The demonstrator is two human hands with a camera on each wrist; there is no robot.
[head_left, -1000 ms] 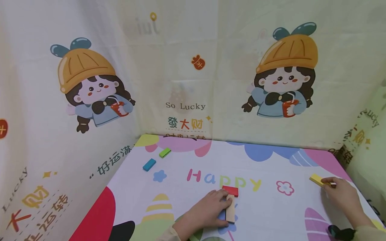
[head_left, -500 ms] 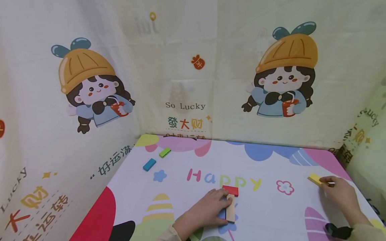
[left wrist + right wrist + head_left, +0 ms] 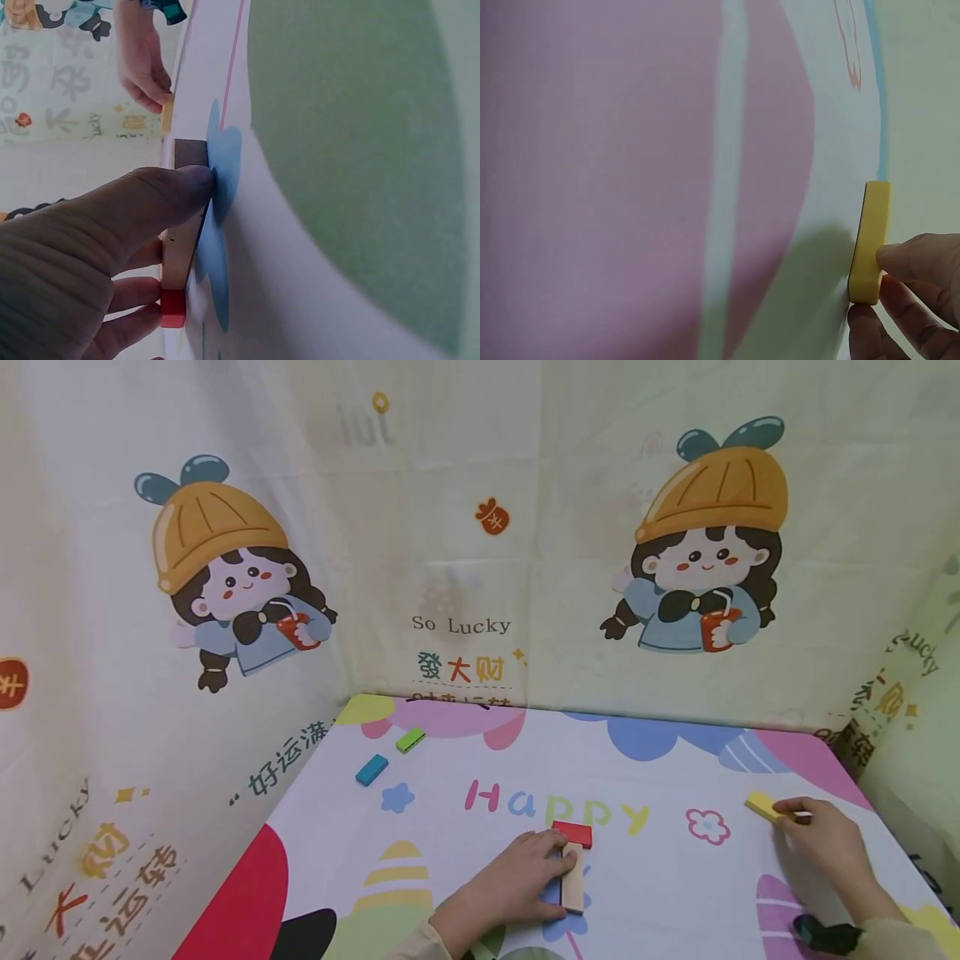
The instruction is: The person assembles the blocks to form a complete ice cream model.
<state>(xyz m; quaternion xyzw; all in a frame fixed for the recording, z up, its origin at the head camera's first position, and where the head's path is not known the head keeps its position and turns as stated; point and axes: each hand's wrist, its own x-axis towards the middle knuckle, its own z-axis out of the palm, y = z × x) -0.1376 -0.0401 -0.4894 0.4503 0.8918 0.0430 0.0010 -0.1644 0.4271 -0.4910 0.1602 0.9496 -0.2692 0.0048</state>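
Near the middle of the table, my left hand [image 3: 521,878] holds a plain wooden block [image 3: 573,878] that lies lengthwise away from me. Its thumb [image 3: 169,196] is on the near part of the block, and the fingers lie along the other side and reach a red block [image 3: 572,834]. The red block lies crosswise at the far end of the wooden one, forming a T. On the right, my right hand [image 3: 821,839] pinches a yellow block [image 3: 870,244] between thumb and fingers, close over the table, with a shadow beneath.
At the back left of the table lie a blue block [image 3: 372,770] and a green block [image 3: 410,741]. The tabletop [image 3: 660,893] carries printed shapes and the word Happy. Printed cloth [image 3: 570,610] hangs behind and along both sides.
My right hand has moved left with the yellow block, in small steps. The left hand, the wooden block and the red block have hardly moved.
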